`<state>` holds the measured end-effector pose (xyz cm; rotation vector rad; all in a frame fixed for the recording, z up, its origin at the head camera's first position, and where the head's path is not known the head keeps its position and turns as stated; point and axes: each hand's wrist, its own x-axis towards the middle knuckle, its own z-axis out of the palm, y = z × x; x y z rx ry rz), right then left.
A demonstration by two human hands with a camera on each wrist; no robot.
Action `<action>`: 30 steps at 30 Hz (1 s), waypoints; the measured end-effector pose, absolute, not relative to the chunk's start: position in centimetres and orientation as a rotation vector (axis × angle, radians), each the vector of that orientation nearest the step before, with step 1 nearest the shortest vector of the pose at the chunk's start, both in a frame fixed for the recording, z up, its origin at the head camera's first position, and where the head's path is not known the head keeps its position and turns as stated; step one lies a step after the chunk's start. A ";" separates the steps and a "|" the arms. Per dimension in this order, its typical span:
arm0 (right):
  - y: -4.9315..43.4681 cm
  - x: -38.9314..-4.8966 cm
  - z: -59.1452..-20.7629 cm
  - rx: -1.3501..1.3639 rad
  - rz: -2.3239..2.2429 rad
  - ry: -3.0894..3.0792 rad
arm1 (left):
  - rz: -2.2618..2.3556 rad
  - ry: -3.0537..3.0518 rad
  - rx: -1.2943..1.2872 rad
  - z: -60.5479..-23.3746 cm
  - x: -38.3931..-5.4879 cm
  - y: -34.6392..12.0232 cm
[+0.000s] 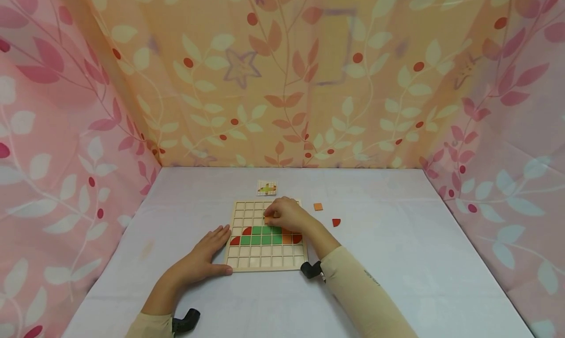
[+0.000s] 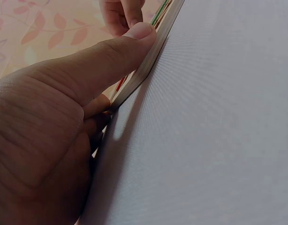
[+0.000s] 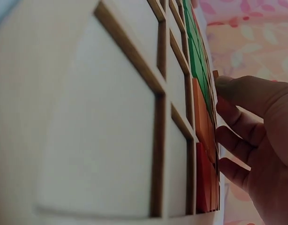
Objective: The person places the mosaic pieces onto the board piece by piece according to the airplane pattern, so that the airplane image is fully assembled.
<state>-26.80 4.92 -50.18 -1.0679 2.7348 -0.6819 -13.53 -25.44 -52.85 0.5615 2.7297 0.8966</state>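
Note:
A wooden grid board (image 1: 247, 268) lies on the white table, two of its rows holding green square tiles (image 1: 267, 240), with red quarter-round tiles (image 1: 235, 241) at the ends. An orange tile (image 1: 287, 238) sits near the right end of the lower row. Above the green tiles, my right hand (image 1: 289, 218) pinches another orange square tile (image 1: 267, 221) between thumb and fingers; its edge shows at the thumb tip in the right wrist view. My left hand (image 1: 200, 257) rests at the board's left side, fingers extended along the edge and thumb (image 2: 140, 32) on the near corner.
Behind the board lies a small pattern card (image 1: 267, 188) with a coloured figure on a grid. To the right are a loose orange square tile (image 1: 318, 207) and a red quarter-round tile (image 1: 336, 222). Patterned cloth walls (image 1: 282, 83) border the table at the back and sides.

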 end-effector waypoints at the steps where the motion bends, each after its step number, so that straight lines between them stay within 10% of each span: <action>1: 4.8 -26.8 -50.2 -1.064 -0.670 2.741 | 0.896 2.730 0.564 -52.9 -13.5 -25.4; 30: 4.2 -26.3 -49.9 -1.016 -0.648 2.733 | 0.910 2.714 0.553 -52.7 -13.5 -25.4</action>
